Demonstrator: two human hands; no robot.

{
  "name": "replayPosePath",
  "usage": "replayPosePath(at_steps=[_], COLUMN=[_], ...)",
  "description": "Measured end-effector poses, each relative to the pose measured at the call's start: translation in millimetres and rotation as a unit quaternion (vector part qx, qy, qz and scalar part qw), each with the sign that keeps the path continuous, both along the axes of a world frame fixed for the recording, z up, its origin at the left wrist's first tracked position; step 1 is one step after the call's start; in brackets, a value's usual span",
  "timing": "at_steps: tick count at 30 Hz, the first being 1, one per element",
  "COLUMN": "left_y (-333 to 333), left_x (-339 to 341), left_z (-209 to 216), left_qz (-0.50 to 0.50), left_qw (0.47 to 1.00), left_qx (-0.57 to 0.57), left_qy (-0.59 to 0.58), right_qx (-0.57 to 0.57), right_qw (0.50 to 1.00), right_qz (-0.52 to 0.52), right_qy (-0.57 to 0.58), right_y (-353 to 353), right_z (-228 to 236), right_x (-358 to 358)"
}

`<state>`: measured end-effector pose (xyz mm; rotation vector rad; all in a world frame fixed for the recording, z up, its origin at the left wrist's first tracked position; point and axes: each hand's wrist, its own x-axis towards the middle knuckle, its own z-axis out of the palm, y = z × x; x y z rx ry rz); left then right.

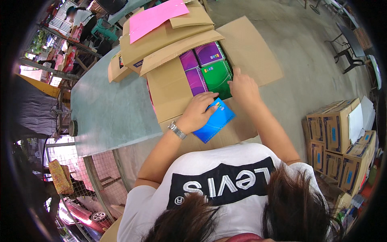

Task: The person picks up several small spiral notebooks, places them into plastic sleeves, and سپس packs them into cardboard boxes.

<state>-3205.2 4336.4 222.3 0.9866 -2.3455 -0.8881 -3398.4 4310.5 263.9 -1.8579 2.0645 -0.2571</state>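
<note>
An open cardboard box (171, 88) stands before me, packed with spiral notebooks. A green notebook (217, 76) lies on top at its near right. Purple notebooks (209, 52) fill the places beside and behind it. My left hand (199, 111), with a watch on its wrist, holds a blue notebook (215, 123) at the near edge of the box, thumb across the cover. The notebook lies tilted over the near flap. My right hand (244, 86) is at the box's right inner edge, index finger stretched out and thumb apart, by the green notebook's side. Its other fingers are partly hidden.
Wide flaps (252, 52) spread from the box. Behind it stands another carton (165, 40) with a pink sheet (157, 18) on top. A grey-green table (109, 117) reaches left. Stacked cartons (338, 125) stand on the right. Another person (82, 18) is far left.
</note>
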Motion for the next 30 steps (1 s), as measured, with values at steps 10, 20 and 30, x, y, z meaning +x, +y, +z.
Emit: replayPosePath(at_steps=[10,20,30], left_y=[6.4,-7.9,-34.9], left_x=[-5.4,-7.6,-31.9], left_z=[2.0,20.8,61.8], left_qz=[0.039,0.058,-0.072], left_qw=[0.999,0.990,0.983], left_qx=[-0.022,0.104,-0.044], left_qy=[-0.003,0.080,-0.164], right_qx=[-0.057,0.025,0.016], right_qw=[0.945,0.924,0.836], right_qz=[-0.010,0.073,0.040], right_qy=[-0.323,-0.375,-0.547], right_y=[-12.3,0.1,22.0], right_z=[-34.5,-15.4,-29.9], right_x=[-24.4,-34.6,-25.2])
